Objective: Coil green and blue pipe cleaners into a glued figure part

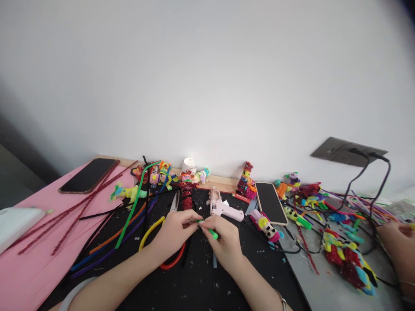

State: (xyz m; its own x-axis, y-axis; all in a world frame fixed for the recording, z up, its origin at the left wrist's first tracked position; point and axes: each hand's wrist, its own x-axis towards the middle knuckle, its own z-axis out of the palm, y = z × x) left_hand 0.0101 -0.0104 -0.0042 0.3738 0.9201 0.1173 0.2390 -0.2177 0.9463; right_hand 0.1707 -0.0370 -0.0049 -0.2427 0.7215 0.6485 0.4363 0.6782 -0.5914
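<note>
My left hand and my right hand meet over the black mat, fingertips pinched together. Between them is a short green pipe cleaner; one end sticks out below my right fingers, and the rest is mostly covered. Just beyond my hands lies a pale hot glue gun, nozzle end away from me. Scissors lie partly under my left hand, one blade showing. Behind that hand stands a red glittery pipe-cleaner figure.
Loose pipe cleaners and a phone lie on the left, partly over pink paper. Another phone and several colourful figures are on the right. Black cords run from a wall socket. Another person's hand is at far right.
</note>
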